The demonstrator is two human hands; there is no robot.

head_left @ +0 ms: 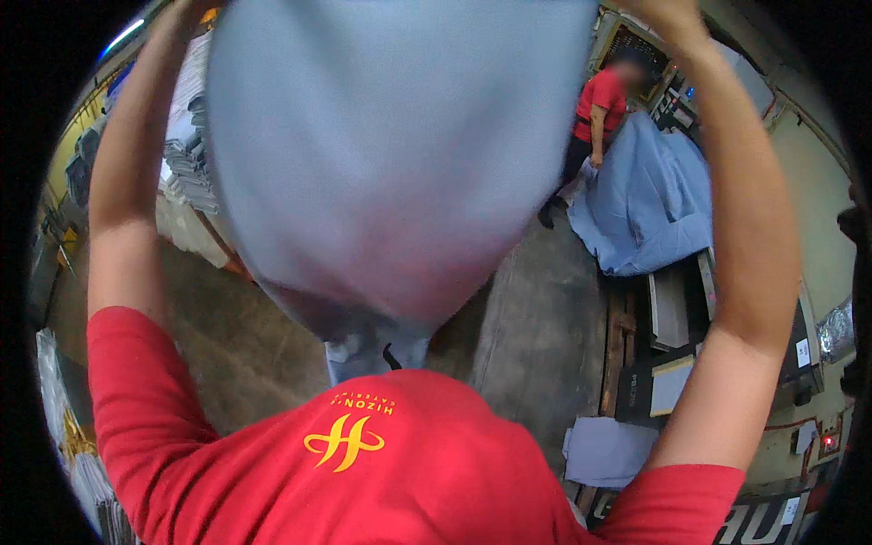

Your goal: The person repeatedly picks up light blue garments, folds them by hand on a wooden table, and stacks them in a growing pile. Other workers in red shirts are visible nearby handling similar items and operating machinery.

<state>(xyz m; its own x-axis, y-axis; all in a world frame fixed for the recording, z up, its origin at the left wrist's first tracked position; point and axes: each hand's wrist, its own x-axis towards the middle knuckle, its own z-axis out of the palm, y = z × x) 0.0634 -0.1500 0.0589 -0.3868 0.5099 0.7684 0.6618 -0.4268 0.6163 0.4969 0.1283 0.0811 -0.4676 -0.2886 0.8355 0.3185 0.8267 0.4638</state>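
Note:
A large light-blue cloth (391,136) hangs spread in front of me, its upper edge beyond the top of the view. Both my arms are raised along its sides and hold it up. My left hand (193,5) is at the top edge by the cloth's left side, mostly cut off. At the upper right, my right hand (661,13) reaches toward the cloth's other side, its fingers out of view. Lower down, the cloth narrows and sags toward my red shirt (381,472).
Stacks of folded cloth (188,154) stand at the left. Toward the far right a person in a red shirt (599,95) stands beside a heap of blue cloth (649,195). Dark machine parts (640,386) and a folded pale cloth (610,450) are at the right.

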